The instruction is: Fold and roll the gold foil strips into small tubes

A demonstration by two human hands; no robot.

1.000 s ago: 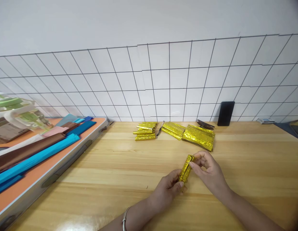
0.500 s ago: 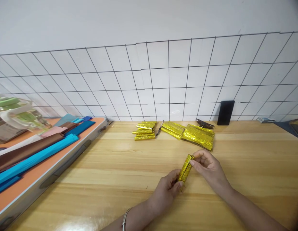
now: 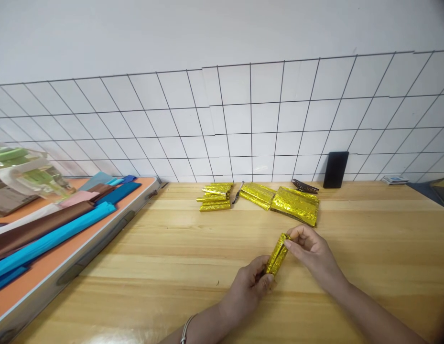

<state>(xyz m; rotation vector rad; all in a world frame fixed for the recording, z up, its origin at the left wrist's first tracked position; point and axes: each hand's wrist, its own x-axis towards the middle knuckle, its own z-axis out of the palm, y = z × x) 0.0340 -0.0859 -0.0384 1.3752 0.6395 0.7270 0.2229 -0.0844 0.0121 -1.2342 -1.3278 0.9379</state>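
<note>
A narrow folded strip of gold foil paper (image 3: 278, 253) is held just above the wooden table (image 3: 164, 267) between both hands. My left hand (image 3: 248, 285) pinches its near end. Its far end is pinched by my right hand (image 3: 311, 253), fingers closed on the foil. Farther back lie a small pile of folded gold strips (image 3: 215, 196) and a stack of flat gold foil sheets (image 3: 295, 204).
An orange tray (image 3: 46, 267) at the left holds rolls of brown, blue and pink paper (image 3: 53, 229) and a clear container with a green lid (image 3: 24, 174). A black phone (image 3: 335, 169) leans on the tiled wall. A pen (image 3: 237, 192) and a dark clip (image 3: 305, 185) lie near the foil.
The foil strip has dropped slightly and both hands have shifted their pinch a little; nothing else moved.
</note>
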